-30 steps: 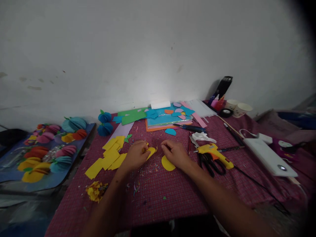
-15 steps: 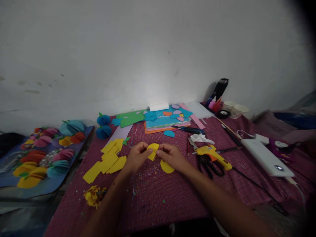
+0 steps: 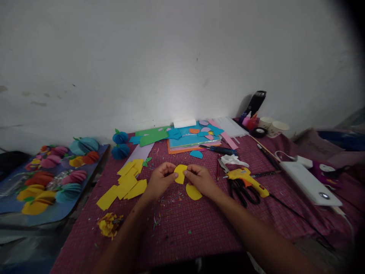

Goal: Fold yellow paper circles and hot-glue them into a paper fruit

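While both hands (image 3: pixel 181 178) pinch a yellow paper circle (image 3: pixel 180 173) | checked red cloth (image 3: pixel 199 224) | white wall (image 3: pixel 171 57)

Left hand: my left hand (image 3: pixel 160 180) is low above the table middle, fingers curled, thumb and forefinger pinched together.
Right hand: my right hand (image 3: pixel 200 178) faces it, pinched the same way.
Forearms: both come from the near edge.

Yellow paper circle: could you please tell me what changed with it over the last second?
The right hand joined the left hand on the yellow paper circle, now pinched between both. The second yellow circle and the glue gun stayed put.
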Available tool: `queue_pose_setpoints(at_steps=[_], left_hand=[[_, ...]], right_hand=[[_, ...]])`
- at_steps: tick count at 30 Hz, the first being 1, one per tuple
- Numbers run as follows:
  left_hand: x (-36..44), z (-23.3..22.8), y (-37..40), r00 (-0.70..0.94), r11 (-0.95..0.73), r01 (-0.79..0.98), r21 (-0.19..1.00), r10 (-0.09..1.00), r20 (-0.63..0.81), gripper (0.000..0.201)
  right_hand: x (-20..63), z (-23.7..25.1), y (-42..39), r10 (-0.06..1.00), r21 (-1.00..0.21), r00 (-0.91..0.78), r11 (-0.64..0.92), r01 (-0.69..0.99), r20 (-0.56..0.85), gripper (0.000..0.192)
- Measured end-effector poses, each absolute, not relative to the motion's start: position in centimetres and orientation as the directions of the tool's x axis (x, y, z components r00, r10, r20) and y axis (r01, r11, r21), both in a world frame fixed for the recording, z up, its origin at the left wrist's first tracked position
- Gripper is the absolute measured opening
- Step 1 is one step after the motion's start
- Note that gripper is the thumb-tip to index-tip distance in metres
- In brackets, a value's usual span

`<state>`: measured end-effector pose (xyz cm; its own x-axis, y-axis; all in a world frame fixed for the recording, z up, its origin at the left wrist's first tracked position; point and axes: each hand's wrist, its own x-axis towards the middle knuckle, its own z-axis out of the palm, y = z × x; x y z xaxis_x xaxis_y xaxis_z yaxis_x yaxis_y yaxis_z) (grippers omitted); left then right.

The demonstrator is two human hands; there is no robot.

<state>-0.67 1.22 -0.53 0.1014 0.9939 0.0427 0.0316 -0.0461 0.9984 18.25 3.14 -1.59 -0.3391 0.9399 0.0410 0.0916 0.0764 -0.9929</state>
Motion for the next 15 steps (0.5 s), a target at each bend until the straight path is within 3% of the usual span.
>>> queue_pose_setpoints(at_steps=[5, 9, 15], left_hand=[[-0.57, -0.54, 1.22, 0.085, -0.069, 0.064, 0.996, 0.994, 0.064, 0.04], [-0.46, -0.37, 1.05, 0.139, -0.045, 0.115, 0.992, 0.99, 0.029, 0.025], [-0.4, -0.23, 0.8, 0.145, -0.001, 0.165, 0.986, 0.989, -0.024, 0.027]], right_hand=[[18.41, -1.33, 3.18, 0.938, -0.99, -0.343, 0.084, 0.11, 0.041, 0.025], [18.34, -1.02, 2.96, 0.932, -0.993, -0.359, 0.08, 0.09, 0.043, 0.024], [18.17, -1.2, 3.04, 0.947, -0.996, -0.313, 0.088, 0.02, 0.077, 0.024]])
